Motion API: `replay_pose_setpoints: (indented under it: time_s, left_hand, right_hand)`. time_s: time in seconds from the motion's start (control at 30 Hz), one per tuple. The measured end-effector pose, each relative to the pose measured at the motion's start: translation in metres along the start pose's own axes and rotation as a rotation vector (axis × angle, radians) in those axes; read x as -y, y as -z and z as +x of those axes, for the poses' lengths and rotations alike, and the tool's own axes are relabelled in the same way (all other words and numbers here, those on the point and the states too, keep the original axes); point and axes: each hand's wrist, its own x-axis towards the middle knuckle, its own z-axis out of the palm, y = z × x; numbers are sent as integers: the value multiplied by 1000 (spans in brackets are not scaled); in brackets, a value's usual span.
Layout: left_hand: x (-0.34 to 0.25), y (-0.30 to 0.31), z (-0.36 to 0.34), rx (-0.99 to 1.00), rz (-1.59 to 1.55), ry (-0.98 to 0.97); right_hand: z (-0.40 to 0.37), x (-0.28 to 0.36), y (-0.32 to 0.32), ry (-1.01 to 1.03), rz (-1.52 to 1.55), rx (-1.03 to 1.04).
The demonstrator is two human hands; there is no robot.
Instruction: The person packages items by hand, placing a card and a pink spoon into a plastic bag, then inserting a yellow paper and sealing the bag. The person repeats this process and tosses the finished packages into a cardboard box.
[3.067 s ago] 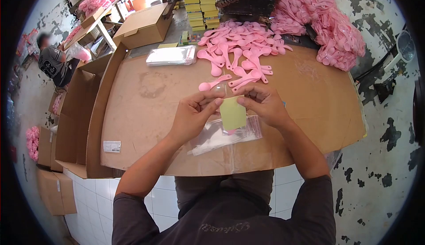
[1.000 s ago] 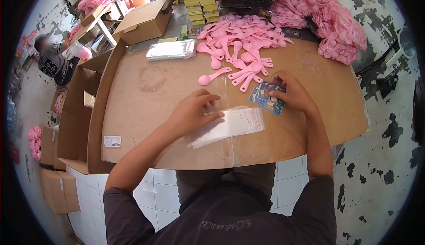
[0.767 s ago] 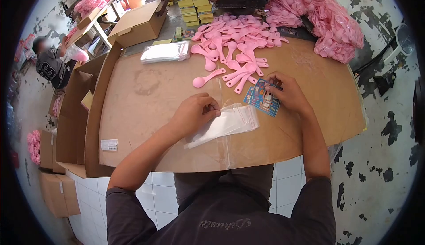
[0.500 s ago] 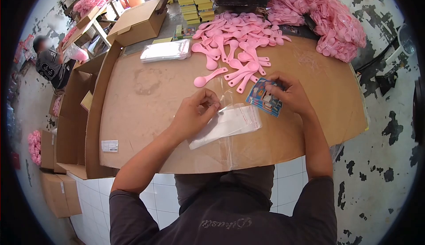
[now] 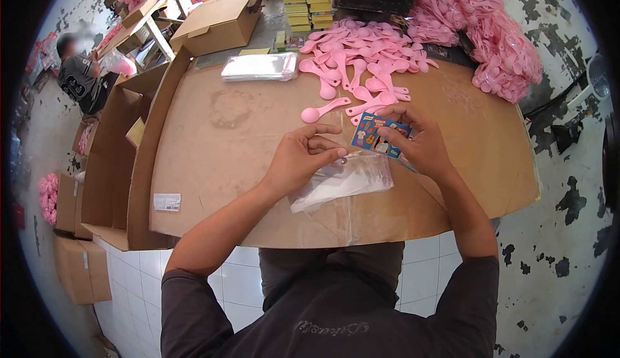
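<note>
My right hand [image 5: 420, 139] grips a small blue printed card [image 5: 369, 132] between thumb and fingers, its picture side facing up. To its left, my left hand [image 5: 309, 157] hovers with the index finger stretched out and the thumb apart from it; no held thing shows in it. Below both hands lie clear plastic bags [image 5: 342, 187] in a small stack on the cardboard-covered table [image 5: 213, 170]. Just beyond the card are loose pink plastic spoons [image 5: 326, 109], with a bigger pile of them farther back.
A pack of clear bags [image 5: 259, 67] lies at the back left, near stacks of cards [image 5: 296, 2]. Bagged pink spoons [image 5: 507, 54] are heaped at the back right. An open cardboard box [image 5: 110, 164] stands along the left edge. Another person [image 5: 81, 77] sits far left.
My right hand has brought the card left and tilted it, closer to my left hand. My left hand's fingers have spread from a pinch above the bags. The view has shifted slightly.
</note>
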Motion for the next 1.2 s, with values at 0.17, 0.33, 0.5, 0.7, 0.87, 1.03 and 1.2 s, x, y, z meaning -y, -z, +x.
replay_pose_setpoints:
  time_s: [0.17,0.33,0.5,0.7,0.87,1.03,1.2]
  left_hand:
    - [-7,0,-3,4,71,-16]
    - [-1,-3,-6,79,157,-90]
    - [-2,-1,-4,23,123,-159]
    - [-5,-1,-2,-9,100,-103]
    - [-1,-3,-3,-24,208,-97]
    - [3,0,-3,26,229,-35]
    - [4,-1,-3,-19,196,-10]
  right_hand:
    - [9,6,1,136,-267,179]
    - [19,15,-8,209,-390,352]
    - [15,10,-22,139,-227,166]
    - [10,-28,-11,-38,3,162]
    - [6,-24,-37,-18,45,71]
    - [5,-24,-22,81,-154,189]
    - [29,-40,-1,286,-435,127]
